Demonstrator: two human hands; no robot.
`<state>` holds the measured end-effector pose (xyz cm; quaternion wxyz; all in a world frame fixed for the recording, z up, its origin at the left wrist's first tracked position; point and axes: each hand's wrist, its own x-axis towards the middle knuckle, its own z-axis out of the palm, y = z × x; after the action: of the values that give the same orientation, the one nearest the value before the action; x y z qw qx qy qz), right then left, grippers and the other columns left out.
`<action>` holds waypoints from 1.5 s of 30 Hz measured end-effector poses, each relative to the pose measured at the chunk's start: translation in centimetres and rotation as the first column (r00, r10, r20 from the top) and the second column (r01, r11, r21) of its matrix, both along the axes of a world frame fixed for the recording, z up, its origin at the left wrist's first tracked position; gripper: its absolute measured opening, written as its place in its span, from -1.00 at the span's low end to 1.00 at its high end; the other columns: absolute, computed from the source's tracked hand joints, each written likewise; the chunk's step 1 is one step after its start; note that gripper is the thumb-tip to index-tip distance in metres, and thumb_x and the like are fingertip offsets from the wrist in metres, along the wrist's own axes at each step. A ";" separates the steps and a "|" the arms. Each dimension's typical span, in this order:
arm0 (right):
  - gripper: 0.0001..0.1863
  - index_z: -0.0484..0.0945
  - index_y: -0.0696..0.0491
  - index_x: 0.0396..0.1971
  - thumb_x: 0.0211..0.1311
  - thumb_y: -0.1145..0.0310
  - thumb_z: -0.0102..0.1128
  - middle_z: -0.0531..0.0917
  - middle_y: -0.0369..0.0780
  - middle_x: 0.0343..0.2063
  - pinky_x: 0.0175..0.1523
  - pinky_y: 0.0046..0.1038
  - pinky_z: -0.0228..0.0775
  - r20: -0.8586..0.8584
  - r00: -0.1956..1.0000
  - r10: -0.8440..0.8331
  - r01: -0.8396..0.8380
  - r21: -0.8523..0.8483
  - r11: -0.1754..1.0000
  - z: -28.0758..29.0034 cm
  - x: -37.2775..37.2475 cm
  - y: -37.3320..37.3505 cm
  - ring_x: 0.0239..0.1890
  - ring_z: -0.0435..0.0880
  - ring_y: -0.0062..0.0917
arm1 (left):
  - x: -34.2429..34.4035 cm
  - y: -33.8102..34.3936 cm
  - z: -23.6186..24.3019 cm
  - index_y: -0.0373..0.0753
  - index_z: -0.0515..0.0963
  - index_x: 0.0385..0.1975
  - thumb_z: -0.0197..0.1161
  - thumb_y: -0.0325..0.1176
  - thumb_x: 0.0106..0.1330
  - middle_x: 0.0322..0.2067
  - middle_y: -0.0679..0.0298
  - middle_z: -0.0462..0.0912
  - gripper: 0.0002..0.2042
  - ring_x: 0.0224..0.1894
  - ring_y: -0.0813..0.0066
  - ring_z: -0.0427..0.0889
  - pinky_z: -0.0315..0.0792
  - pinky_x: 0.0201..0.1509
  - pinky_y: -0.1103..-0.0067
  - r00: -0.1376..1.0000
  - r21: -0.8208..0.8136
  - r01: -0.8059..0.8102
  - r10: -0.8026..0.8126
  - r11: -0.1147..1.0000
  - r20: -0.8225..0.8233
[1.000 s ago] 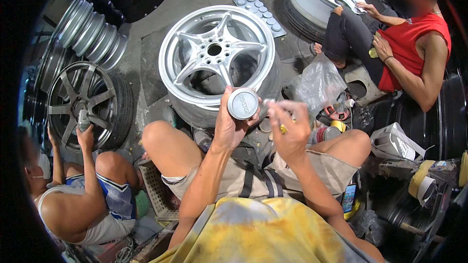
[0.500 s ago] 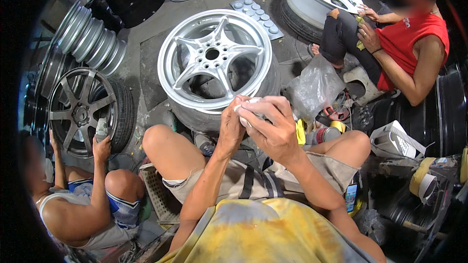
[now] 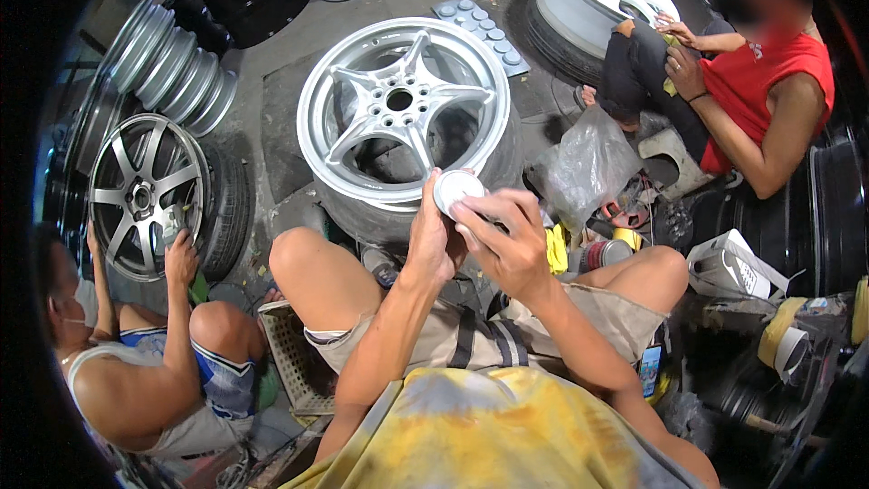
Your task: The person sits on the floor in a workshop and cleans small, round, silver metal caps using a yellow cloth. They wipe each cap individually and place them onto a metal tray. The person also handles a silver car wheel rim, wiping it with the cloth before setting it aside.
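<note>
Both hands meet at a small round silver centre cap (image 3: 455, 190), held up just above the person's knees: the left hand (image 3: 431, 240) cups its edge from below, while the right hand (image 3: 507, 240) closes over it, fingers pressing its face. Just beyond the hands lies the silver five-spoke alloy wheel (image 3: 403, 109), its hub hole open, so by the look of it the cap is not yet fitted.

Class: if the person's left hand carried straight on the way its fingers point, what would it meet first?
Beyond the round cap it holds, the left hand would probably meet the silver five-spoke wheel, near its closest rim; depth is uncertain.
</note>
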<state>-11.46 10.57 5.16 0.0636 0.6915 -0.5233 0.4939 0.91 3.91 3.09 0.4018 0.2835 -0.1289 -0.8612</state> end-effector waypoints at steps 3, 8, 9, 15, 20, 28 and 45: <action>-0.67 0.76 0.01 -0.11 0.05 0.45 0.44 0.69 -0.32 -0.11 0.02 -0.36 0.44 -0.117 0.993 -0.020 0.015 -0.046 0.999 -0.8 -0.5 0.6 -0.10 0.57 -0.36 | 0.7 -0.7 -0.6 -0.19 0.58 -0.07 -0.05 0.09 0.60 -0.22 0.27 0.68 -0.55 -0.21 0.48 0.68 0.62 -0.11 0.51 0.974 -0.050 0.145 -0.152 0.988 -0.168; -0.51 0.75 0.00 -0.05 -0.13 0.48 0.51 0.66 -0.33 -0.10 -0.06 -0.35 0.46 -0.272 0.960 0.070 -0.076 -0.012 0.997 0.5 -1.0 -0.5 -0.12 0.58 -0.36 | 0.0 0.0 -0.2 -0.15 0.55 -0.13 -0.02 0.11 0.60 -0.29 0.30 0.66 -0.57 -0.26 0.44 0.67 0.62 -0.17 0.44 0.993 0.124 0.047 -0.060 0.991 0.106; -0.49 0.75 0.00 -0.04 -0.14 0.48 0.51 0.65 -0.33 -0.10 -0.07 -0.35 0.46 -0.280 0.957 0.078 -0.084 -0.008 0.996 0.3 -1.3 -0.5 -0.13 0.58 -0.36 | 0.1 -0.2 -0.4 -0.15 0.55 -0.14 -0.02 0.10 0.60 -0.29 0.30 0.66 -0.58 -0.26 0.44 0.67 0.61 -0.18 0.44 0.991 0.068 0.033 -0.042 0.997 0.125; -0.60 0.77 0.05 -0.11 -0.06 0.48 0.49 0.68 -0.32 -0.14 -0.06 -0.32 0.46 -0.234 0.972 0.021 -0.025 -0.016 1.000 0.4 -1.5 -0.4 -0.11 0.57 -0.36 | -1.1 0.7 0.0 -0.13 0.46 -0.07 -0.03 0.05 0.63 -0.27 0.38 0.54 -0.64 -0.24 0.63 0.56 0.53 -0.23 0.57 0.941 -0.265 -0.035 0.121 0.964 0.316; -0.68 0.75 0.05 -0.16 0.00 0.48 0.45 0.68 -0.32 -0.17 -0.01 -0.30 0.44 -0.170 0.982 0.080 -0.079 0.018 0.997 0.7 -1.2 -0.5 -0.13 0.56 -0.33 | -0.4 0.6 -0.1 -0.19 0.46 0.00 -0.15 -0.09 0.69 -0.25 0.39 0.55 -0.68 -0.23 0.68 0.55 0.51 -0.18 0.63 0.923 -0.348 0.033 0.105 0.937 0.370; -0.80 0.79 0.11 -0.17 0.21 0.51 0.34 0.71 -0.19 -0.24 -0.03 -0.33 0.46 0.278 0.960 -0.036 -0.045 0.279 0.959 1.2 -2.3 -1.1 -0.19 0.58 -0.30 | 0.5 0.2 -0.6 -0.24 0.52 0.08 -0.20 0.01 0.68 -0.15 0.26 0.65 -0.54 -0.23 0.48 0.66 0.63 -0.23 0.50 0.990 -0.295 0.124 -0.096 0.947 0.108; -0.68 0.74 0.11 -0.13 0.04 0.52 0.41 0.73 -0.27 -0.18 -0.04 -0.31 0.44 0.108 0.988 -0.110 0.111 -0.003 0.994 0.1 -0.8 0.5 -0.14 0.59 -0.32 | -0.2 0.3 0.6 -0.23 0.59 -0.25 0.17 0.03 0.53 -0.47 0.36 0.63 -0.61 -0.48 0.64 0.59 0.45 -0.47 0.60 0.924 -0.271 0.114 -0.002 0.956 0.383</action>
<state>-12.31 11.07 5.29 0.0659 0.6336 -0.5611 0.5286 0.75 4.24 3.72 0.3804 0.3785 -0.3366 -0.7738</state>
